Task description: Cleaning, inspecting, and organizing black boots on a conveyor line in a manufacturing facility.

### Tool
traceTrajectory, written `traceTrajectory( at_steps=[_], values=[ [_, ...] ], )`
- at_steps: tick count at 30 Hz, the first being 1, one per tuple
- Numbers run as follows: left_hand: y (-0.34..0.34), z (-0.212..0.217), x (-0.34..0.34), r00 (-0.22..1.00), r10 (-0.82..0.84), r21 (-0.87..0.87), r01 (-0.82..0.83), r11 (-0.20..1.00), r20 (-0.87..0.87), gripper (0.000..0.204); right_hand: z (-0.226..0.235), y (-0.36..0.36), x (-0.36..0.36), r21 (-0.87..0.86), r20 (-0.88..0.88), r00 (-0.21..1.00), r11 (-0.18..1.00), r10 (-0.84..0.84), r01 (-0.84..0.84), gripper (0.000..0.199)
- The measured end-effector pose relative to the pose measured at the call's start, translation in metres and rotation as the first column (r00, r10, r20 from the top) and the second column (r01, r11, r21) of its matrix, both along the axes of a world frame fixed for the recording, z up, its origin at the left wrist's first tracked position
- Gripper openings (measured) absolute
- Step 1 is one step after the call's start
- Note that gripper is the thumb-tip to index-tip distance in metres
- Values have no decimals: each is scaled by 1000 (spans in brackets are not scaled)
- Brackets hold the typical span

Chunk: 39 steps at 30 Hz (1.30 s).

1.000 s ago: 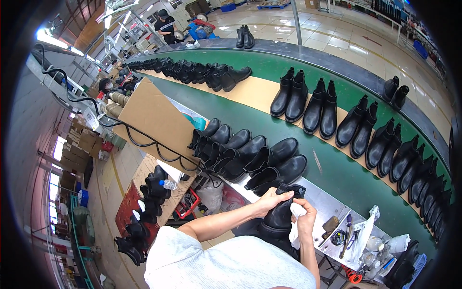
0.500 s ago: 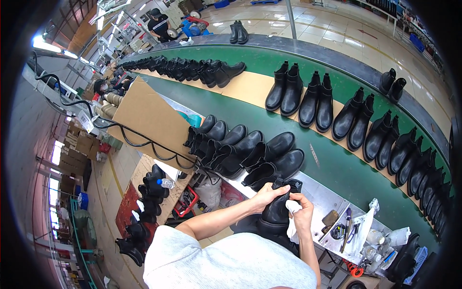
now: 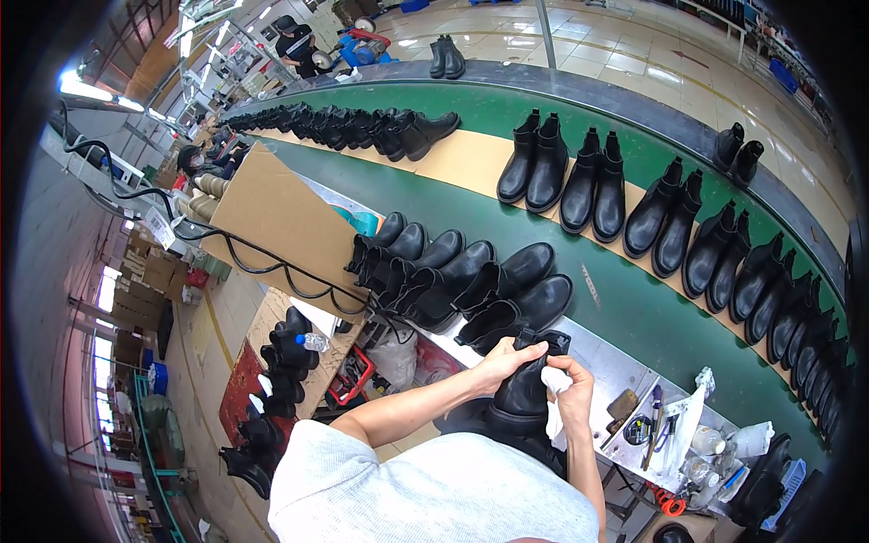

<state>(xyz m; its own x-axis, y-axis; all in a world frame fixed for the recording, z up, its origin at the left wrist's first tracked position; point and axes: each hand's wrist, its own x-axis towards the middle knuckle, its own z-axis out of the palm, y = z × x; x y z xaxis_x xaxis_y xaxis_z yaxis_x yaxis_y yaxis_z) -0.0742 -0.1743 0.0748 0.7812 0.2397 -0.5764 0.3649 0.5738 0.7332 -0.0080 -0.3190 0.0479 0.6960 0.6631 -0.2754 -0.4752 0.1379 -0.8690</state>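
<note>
A black ankle boot (image 3: 520, 400) is held close in front of my body, its opening up and away from me. My left hand (image 3: 509, 362) grips the upper near the opening, thumb lying along the edge. On the other side, my right hand (image 3: 574, 395) pinches a white cloth (image 3: 557, 380) against the boot's upper; part of the cloth hangs below the fingers. Just beyond, several black boots (image 3: 543, 303) lie in a row along the metal table edge, the nearest close to my left hand.
A green conveyor (image 3: 625, 303) carries pairs of upright black boots (image 3: 593, 185) on cardboard. At right, a metal work surface (image 3: 625, 448) holds tools, a brown block (image 3: 622, 404) and plastic bottles (image 3: 706, 442). A cardboard sheet (image 3: 281, 213) stands at left. Two people are farther off.
My right hand has shifted slightly along the boot's upper with the cloth. My left hand keeps its hold, and the boot stays nearly in place.
</note>
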Motion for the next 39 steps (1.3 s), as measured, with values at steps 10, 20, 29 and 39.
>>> traceTrajectory(
  at_steps=[10,20,29,39],
  values=[
    [2,4,2,995,82,-28,-83,996,-48,29,5,8,0,-60,113,994,998,10,-3,17],
    [7,0,1,993,81,10,-80,997,-85,25,-1,2,2,-27,223,975,999,-12,19,26],
    [7,-4,-1,996,64,37,-62,997,-69,28,-1,8,1,-147,289,955,982,-68,115,21],
    [7,2,3,992,97,-28,-100,995,-81,26,-20,4,19,-262,399,904,925,-154,274,31]
  ],
)
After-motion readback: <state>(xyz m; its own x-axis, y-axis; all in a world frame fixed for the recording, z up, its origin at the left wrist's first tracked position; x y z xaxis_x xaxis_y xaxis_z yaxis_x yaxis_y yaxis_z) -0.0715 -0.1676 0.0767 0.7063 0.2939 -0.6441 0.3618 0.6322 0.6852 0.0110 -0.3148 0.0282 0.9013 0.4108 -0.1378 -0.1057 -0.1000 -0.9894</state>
